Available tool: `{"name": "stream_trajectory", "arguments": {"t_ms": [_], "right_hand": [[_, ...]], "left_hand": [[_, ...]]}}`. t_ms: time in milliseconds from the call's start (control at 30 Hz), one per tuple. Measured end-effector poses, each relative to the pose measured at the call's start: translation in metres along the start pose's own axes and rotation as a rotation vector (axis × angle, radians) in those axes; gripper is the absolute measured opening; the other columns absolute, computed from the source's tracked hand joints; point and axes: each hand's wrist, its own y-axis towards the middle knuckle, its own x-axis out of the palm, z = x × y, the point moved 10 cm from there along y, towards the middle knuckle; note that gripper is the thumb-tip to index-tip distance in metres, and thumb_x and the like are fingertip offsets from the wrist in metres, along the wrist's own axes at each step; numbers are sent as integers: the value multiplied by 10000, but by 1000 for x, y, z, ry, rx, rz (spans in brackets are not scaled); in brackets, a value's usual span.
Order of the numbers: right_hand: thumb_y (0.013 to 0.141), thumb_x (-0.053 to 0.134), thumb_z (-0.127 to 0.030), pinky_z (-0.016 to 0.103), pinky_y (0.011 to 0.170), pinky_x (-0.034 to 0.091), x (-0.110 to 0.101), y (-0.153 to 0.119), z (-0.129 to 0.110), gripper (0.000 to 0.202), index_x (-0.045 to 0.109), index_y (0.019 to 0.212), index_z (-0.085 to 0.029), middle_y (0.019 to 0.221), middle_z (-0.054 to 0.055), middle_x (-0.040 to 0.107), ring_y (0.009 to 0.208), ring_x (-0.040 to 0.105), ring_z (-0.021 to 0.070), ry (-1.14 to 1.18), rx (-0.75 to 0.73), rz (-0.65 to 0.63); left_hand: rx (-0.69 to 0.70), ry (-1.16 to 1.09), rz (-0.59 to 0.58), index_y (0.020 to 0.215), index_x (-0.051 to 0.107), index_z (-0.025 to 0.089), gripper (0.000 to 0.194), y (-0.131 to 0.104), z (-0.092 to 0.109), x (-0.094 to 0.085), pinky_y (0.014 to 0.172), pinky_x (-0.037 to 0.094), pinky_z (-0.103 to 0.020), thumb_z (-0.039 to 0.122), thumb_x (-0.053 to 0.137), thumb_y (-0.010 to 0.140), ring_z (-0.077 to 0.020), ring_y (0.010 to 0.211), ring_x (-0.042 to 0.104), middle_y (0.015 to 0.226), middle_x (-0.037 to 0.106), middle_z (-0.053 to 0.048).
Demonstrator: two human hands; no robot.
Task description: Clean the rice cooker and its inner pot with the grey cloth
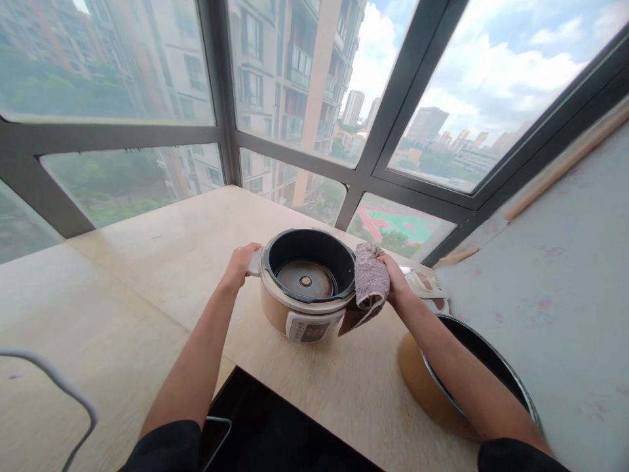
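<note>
An electric pressure cooker base (275, 313), beige with a white control panel, stands upright on the stone-like sill (162, 262). Its top is uncovered, showing a dark cavity with a round heating plate at the bottom. My left hand (242, 263) is closed around the white side handle. On the other side, my right hand (394, 280) grips a greyish-purple cloth (372, 278), which hangs against the cooker's right rim and covers the handle area there. Whether the right fingers also hold that handle is hidden by the cloth.
A large golden-brown pot (422, 380) with a dark inside sits under my right forearm. Behind it, a white lid-like part (425, 285) lies by the wall. A black panel (275, 426) is at the front, a grey cable (63, 387) at left. Windows (295, 118) border the sill.
</note>
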Motion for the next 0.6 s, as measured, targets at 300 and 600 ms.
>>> {"name": "stream_trajectory", "arguments": {"t_ms": [300,600], "right_hand": [[679,767,-282,349,852,578,-51,-47,-13,360,662,1000,-157,968,49,720,886,687,209,2,-350,217],[910,626,-83,433,1011,533,95,-257,-20,412,620,1300,-216,1254,125,646,1162,641,255,-779,-1527,-189]], "left_hand": [[162,247,-120,473,446,185,471,-13,21,2,380,137,-242,396,619,856,-77,347,299,422,377,8],[157,227,-192,490,415,184,522,-14,17,7,401,140,-242,376,557,954,-76,347,300,426,370,9]]}}
